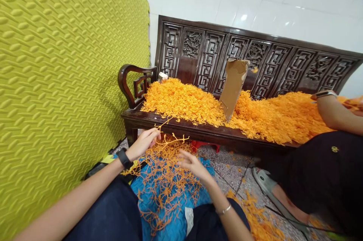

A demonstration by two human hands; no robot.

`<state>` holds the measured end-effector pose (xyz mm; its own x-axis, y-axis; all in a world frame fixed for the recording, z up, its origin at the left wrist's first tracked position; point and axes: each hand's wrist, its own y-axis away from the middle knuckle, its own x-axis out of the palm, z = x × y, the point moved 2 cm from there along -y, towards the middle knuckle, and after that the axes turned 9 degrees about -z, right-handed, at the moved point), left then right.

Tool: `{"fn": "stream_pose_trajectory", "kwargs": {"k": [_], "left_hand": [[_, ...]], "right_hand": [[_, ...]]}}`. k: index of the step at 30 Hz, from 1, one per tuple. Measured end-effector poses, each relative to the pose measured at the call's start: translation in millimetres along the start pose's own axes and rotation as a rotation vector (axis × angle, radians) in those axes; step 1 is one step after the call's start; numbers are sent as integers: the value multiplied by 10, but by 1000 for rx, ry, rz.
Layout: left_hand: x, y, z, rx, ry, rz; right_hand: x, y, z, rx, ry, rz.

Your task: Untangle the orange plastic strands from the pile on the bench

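My left hand (146, 141), with a black band at its wrist, is closed on thin orange branched stems (172, 141) just in front of the bench. To its right, my right hand (193, 162) has its fingers stretched out and holds nothing. Below both hands, a tangle of orange stems (166, 180) lies on a blue sheet (205, 195) between my knees. A heap of small orange pieces (184, 101) covers the left part of the dark wooden bench (147, 118).
An upright cardboard piece (234, 86) divides the left heap from a larger orange heap (278, 116). Another person's arm (337, 114) reaches in at the right. A yellow-green foam mat (70, 63) stands at the left. Under the bench is a red object (205, 145); orange bits (255, 214) lie on the floor.
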<state>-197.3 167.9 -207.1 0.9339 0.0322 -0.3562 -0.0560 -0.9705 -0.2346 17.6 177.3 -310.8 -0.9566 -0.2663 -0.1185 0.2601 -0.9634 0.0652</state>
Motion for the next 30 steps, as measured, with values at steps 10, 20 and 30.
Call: {"fn": "stream_pose_trajectory", "kwargs": {"k": [10, 20, 30], "left_hand": [[37, -5, 31, 38, 5, 83], [59, 55, -37, -104, 176, 150], [106, 91, -68, -20, 399, 303]], "right_hand": [[548, 527, -711, 159, -144, 137], [333, 438, -206, -69, -306, -144], [361, 282, 559, -233, -278, -94]]}}
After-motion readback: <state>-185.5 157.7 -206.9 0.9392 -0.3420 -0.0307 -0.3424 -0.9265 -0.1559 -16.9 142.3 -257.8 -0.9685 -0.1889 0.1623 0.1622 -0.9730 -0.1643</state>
